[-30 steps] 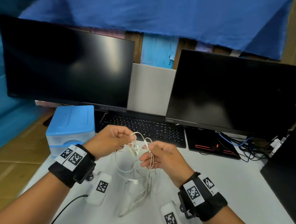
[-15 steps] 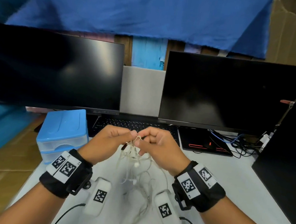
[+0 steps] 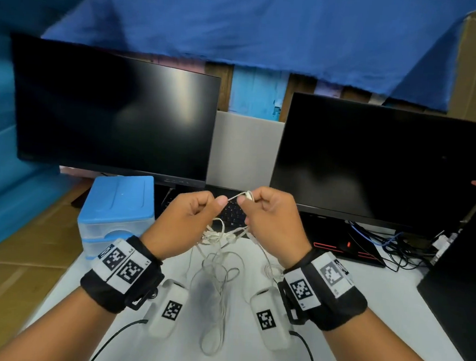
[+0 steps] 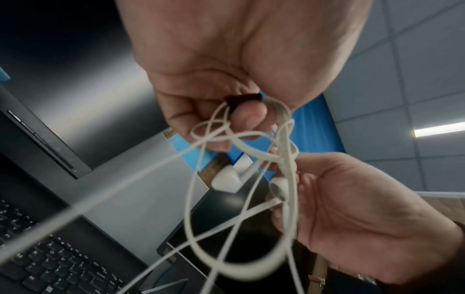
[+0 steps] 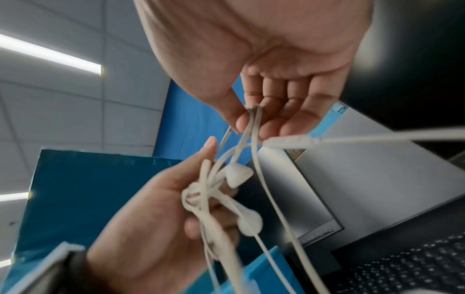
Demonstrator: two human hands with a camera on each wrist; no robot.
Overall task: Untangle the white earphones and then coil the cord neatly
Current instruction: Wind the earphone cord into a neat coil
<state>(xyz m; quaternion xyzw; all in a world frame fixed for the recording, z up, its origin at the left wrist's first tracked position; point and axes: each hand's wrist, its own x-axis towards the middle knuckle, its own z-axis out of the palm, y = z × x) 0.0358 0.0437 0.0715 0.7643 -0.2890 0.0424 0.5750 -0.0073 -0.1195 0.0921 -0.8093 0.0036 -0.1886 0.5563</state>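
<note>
The white earphones [image 3: 216,237] hang as a tangled bunch between my two hands, above the white table [image 3: 391,304]; loose loops trail down onto it. My left hand [image 3: 218,203] pinches a short strand, and my right hand [image 3: 244,200] pinches the same strand's other end, a few centimetres away. In the left wrist view my left hand [image 4: 246,113] curls round several loops, with two earbuds [image 4: 226,179] dangling beside them. The right wrist view shows my right hand [image 5: 251,121] pinching a doubled cord, the in-line remote [image 5: 289,143] just below it.
Two dark monitors [image 3: 114,115] [image 3: 373,161] stand behind a black keyboard [image 3: 233,216]. A blue-lidded box [image 3: 120,197] sits at the left. Two white tagged devices [image 3: 170,308] [image 3: 268,317] lie under my wrists. Cables [image 3: 382,241] and a black panel [image 3: 463,280] crowd the right.
Both hands have risen, lifting the tangle higher off the table. They met at the bunch, then drew slightly apart with a short strand stretched between them.
</note>
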